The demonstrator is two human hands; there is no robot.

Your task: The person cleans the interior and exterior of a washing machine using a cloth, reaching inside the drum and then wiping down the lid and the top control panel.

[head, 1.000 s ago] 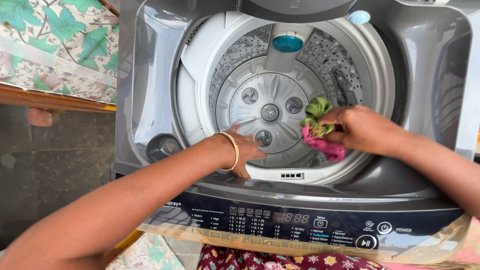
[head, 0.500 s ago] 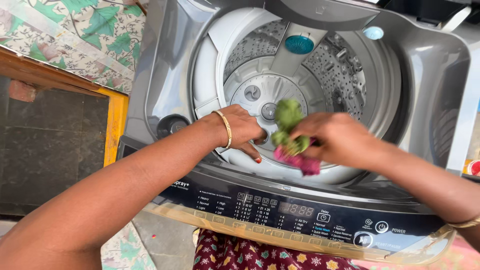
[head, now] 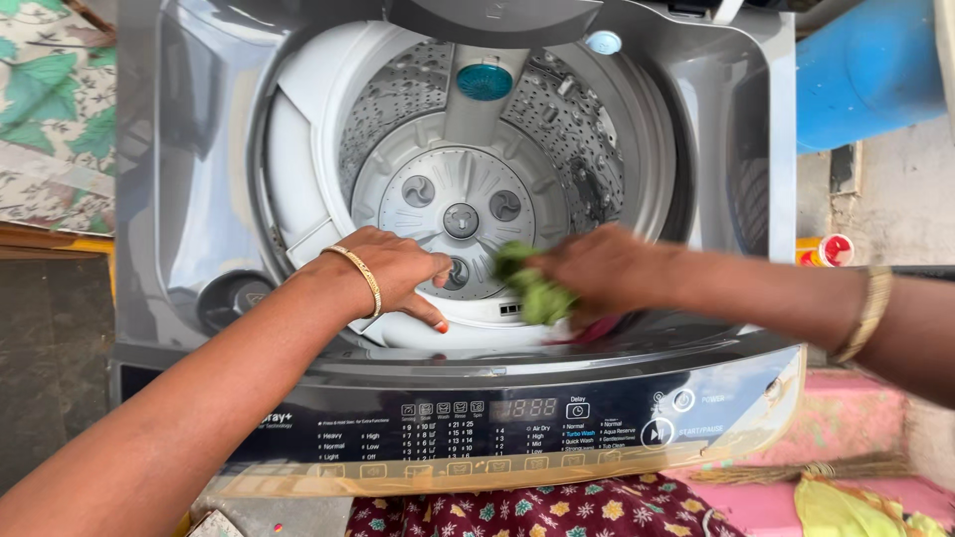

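Note:
A grey top-loading washing machine stands open, its empty perforated drum showing a white pulsator. My left hand, with a gold bangle on the wrist, rests on the white front rim of the tub, fingers curled over the edge. My right hand grips a bunched green and pink cloth and presses it against the same front rim, just right of my left hand. A gold bangle sits on my right wrist too.
The dark control panel runs along the machine's front edge. A blue barrel stands at the upper right, a red and yellow container below it. A leaf-patterned cloth lies at the left. A broom rests on a pink surface.
My right hand has carried the cloth from the drum's right side leftward and down onto the front rim. My left hand stayed on the rim. The camera view shifted right.

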